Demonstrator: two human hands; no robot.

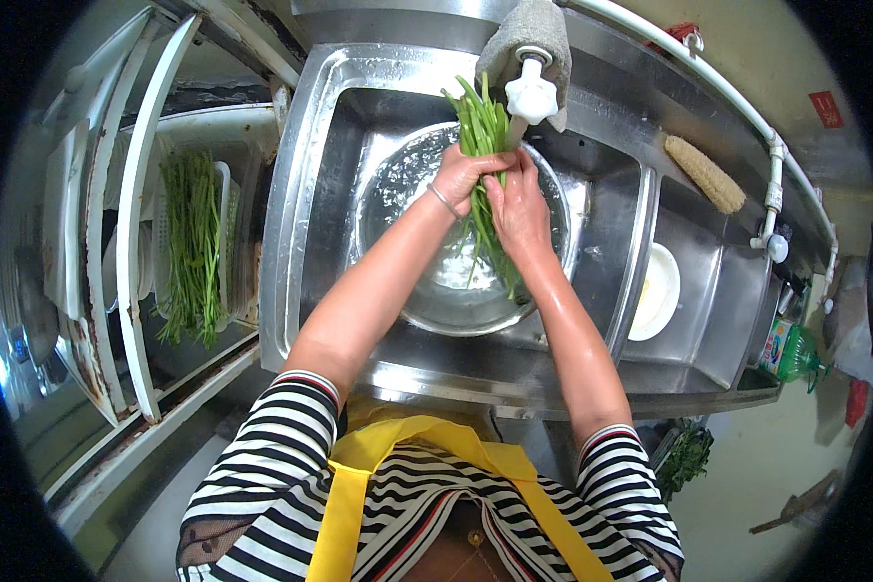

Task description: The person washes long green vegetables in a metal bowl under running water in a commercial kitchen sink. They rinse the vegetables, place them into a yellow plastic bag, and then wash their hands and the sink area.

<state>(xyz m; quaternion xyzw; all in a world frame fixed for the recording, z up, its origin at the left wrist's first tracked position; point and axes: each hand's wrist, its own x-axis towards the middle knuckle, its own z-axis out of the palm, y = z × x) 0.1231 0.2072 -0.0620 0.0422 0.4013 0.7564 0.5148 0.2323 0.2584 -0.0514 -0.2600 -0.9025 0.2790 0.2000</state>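
Observation:
My left hand [460,177] grips a bunch of long green vegetable stalks [481,120], its thumb laid across them. Against the right side of the same bunch, my right hand [521,207] has its fingers curled round the stalks. The cut ends point up towards a tap with a white star-shaped handle [532,94]. Below the hands, the thinner ends hang over a round metal basin [436,318] of water. That basin stands in the large compartment of a stainless steel sink [338,291]. My forearms cover parts of its rim.
At left, a rusty white rack [142,218] holds a basket of green stalks [191,240]. A white bowl [657,291] sits in the smaller sink compartment. On the back ledge lies a loofah [704,174]; a grey cloth [505,44] drapes round the tap. A green bottle [796,354] stands far right.

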